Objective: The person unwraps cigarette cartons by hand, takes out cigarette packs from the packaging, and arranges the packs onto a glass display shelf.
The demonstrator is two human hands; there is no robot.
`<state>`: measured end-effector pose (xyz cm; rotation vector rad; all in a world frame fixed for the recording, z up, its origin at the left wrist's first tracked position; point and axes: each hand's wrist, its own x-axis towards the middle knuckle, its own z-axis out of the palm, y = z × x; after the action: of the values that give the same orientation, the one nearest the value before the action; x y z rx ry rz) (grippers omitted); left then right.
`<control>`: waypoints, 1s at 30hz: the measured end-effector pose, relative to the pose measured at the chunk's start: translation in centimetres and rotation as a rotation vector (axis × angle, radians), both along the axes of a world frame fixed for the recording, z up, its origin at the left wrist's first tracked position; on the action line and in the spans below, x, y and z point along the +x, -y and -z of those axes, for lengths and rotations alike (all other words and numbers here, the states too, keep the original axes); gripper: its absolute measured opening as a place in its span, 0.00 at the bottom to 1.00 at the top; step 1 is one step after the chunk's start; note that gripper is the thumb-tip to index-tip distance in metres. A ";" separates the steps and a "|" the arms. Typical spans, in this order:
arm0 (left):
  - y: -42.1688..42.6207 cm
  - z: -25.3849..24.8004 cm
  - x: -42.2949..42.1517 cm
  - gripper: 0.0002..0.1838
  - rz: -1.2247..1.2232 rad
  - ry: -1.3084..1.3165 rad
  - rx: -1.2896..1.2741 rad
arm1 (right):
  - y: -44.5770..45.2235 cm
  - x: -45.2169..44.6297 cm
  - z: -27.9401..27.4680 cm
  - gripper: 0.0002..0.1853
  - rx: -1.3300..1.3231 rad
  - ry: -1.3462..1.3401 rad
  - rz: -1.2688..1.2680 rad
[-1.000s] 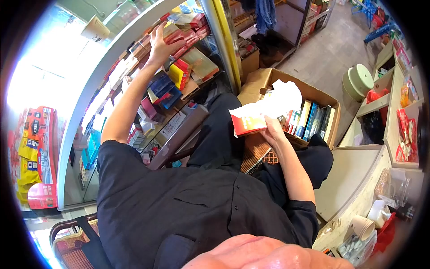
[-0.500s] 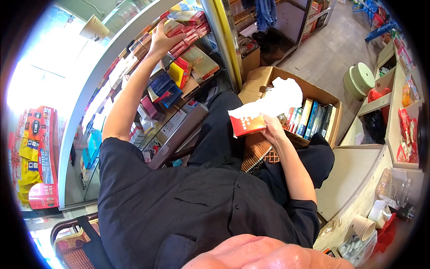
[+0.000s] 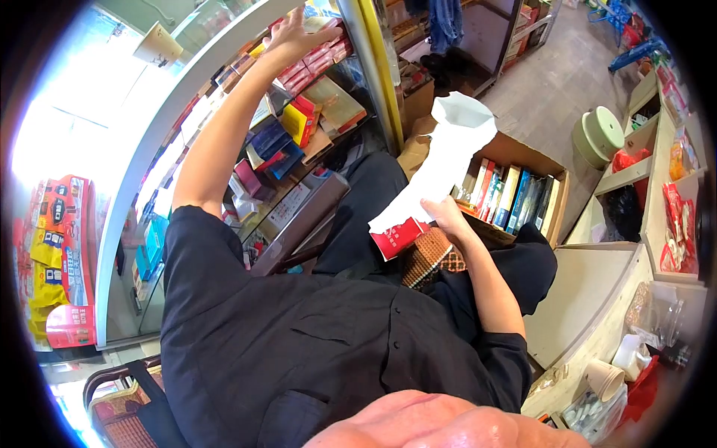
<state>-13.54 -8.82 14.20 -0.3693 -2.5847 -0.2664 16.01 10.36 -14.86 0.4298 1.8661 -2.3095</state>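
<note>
One package (image 3: 429, 175) in right hand (image 3: 446, 218) | left hand (image 3: 295, 39) by packs (image 3: 317, 61), touch unclear

A pale green stool (image 3: 600, 136) is on the floor (image 3: 541, 75) beside wooden shelves (image 3: 626, 175).

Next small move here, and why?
Probably settle the left hand onto the red packs: it is spread open right by them, seemingly holding nothing, while the right hand is taken up with the red-and-white wrapper. Whether the left already touches the packs is hard to tell.
</note>
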 end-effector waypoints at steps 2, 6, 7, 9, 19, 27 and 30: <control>1.2 1.5 -5.6 0.59 0.208 0.187 -0.063 | -0.4 0.1 0.1 0.16 -0.022 -0.026 0.010; 1.6 1.9 -7.7 0.61 0.331 0.228 -0.100 | -1.5 0.1 -0.7 0.14 0.141 -0.004 -0.040; 1.8 1.9 -8.0 0.60 0.377 0.285 -0.070 | -1.7 0.1 -1.6 0.13 0.183 0.032 -0.042; 2.3 1.9 -8.6 0.58 0.415 0.287 -0.100 | -1.9 0.0 -2.5 0.14 0.233 0.024 -0.009; 1.2 2.1 -4.5 0.50 0.273 -0.092 -0.391 | -5.2 0.2 -2.9 0.15 1.054 0.011 0.101; -6.5 3.1 14.2 0.45 1.027 -0.156 -0.309 | -6.8 0.3 -4.5 0.10 1.266 0.100 0.230; -9.0 4.2 14.3 0.44 1.037 -0.178 -0.378 | -7.7 0.2 -5.0 0.11 1.282 0.047 0.309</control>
<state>0.76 0.13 10.02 -1.7594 -2.0319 -0.0732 16.22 18.02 -9.90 0.8923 3.1656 -0.8357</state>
